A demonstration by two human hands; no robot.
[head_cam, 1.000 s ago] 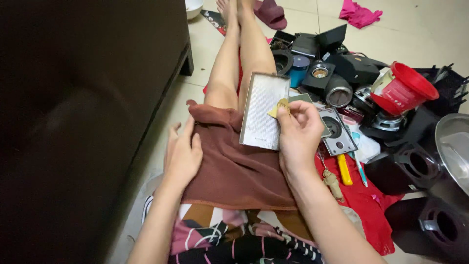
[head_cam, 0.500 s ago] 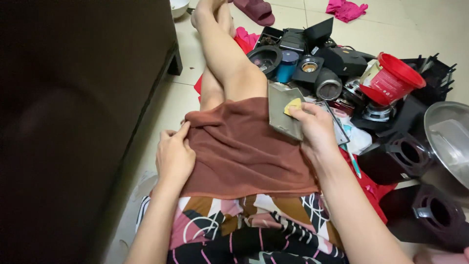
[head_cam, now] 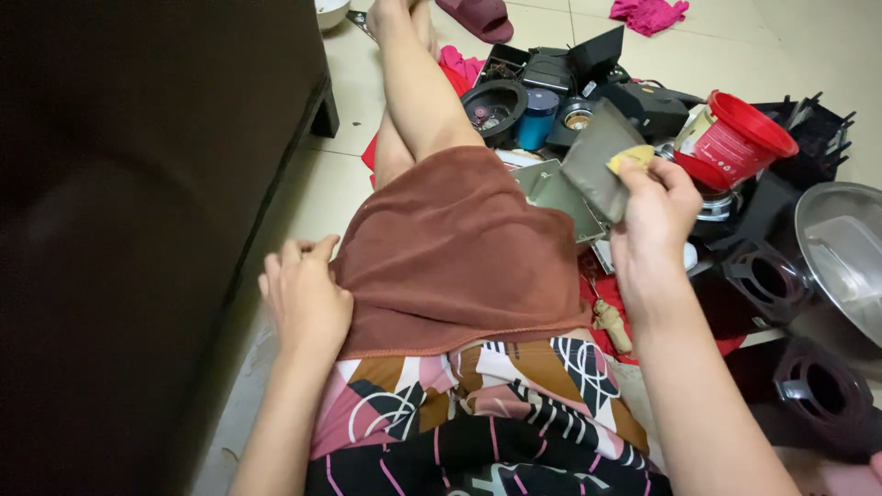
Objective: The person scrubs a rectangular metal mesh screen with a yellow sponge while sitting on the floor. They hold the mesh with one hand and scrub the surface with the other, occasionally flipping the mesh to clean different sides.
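Observation:
I sit on the floor with a brown towel (head_cam: 450, 248) spread over my lap. My left hand (head_cam: 303, 298) rests on the towel's left edge, fingers curled against the cloth. My right hand (head_cam: 654, 216) is raised to the right of my thigh and pinches a flat grey metal plate (head_cam: 595, 167) together with a small yellow pad (head_cam: 629, 158) under the thumb. A second grey plate (head_cam: 556, 193) lies just below it, beside the towel.
A dark cabinet (head_cam: 138, 230) fills the left side. Right of my legs lies a heap of black appliance parts (head_cam: 643, 101), a blue can (head_cam: 536, 118), a red tub (head_cam: 735, 138), a steel bowl (head_cam: 841, 257) and black ring-shaped pieces (head_cam: 767, 280). Pink cloth (head_cam: 650, 14) lies far back.
My right hand has lifted the grey plate and yellow pad off my lap and carried them right, above the heap. My left hand slid down along the towel's edge.

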